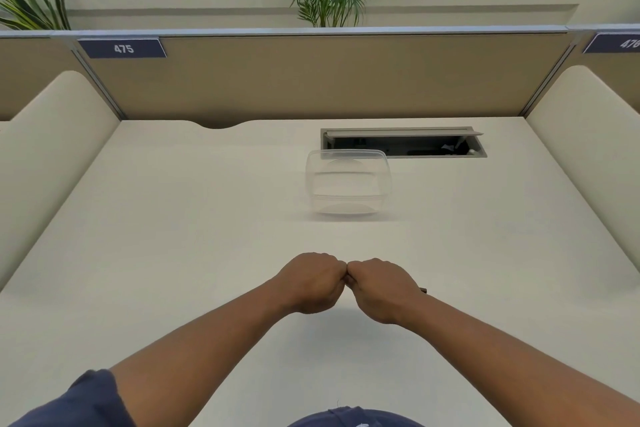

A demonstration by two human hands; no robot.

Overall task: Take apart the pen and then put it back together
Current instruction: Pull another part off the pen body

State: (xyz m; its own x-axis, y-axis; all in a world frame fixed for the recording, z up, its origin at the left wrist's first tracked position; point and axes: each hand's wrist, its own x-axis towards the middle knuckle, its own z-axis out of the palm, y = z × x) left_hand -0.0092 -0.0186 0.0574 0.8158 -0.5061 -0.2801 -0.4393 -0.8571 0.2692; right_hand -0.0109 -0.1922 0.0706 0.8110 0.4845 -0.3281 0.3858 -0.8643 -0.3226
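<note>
Here my hands are low over the worktop (173, 218), knuckles touching, both curled into fists. My left hand (313, 282) and right hand (382, 289) meet at the forefingers, and the pen (423, 290) runs through both of them, I judge, since only a dark tip shows past the outer edge of my right hand. The rest of it is hidden inside my grip, so I cannot tell which end that tip is or whether the barrel has parted yet.

From this pose I take the step to be either the twist that loosens the barrel or the one that closes it again; I cannot say which. Either way the method is the same. I hold one half steady with one hand and turn the other with the wrist, keeping both halves in one straight line so the thread does not bind or cross. My grip should be firm but not crushing, as a thin plastic barrel can flex. If it is coming apart, I ease off as the halves loosen, because a spring or refill inside may jump out and roll across the smooth surface. Keeping my fists close above the worktop helps, since anything that drops falls only a short way.

A clear tub (348, 184) stands well ahead of my hands, near the open cable hatch (403, 142); loose parts could go in it so none slips into that slot.
</note>
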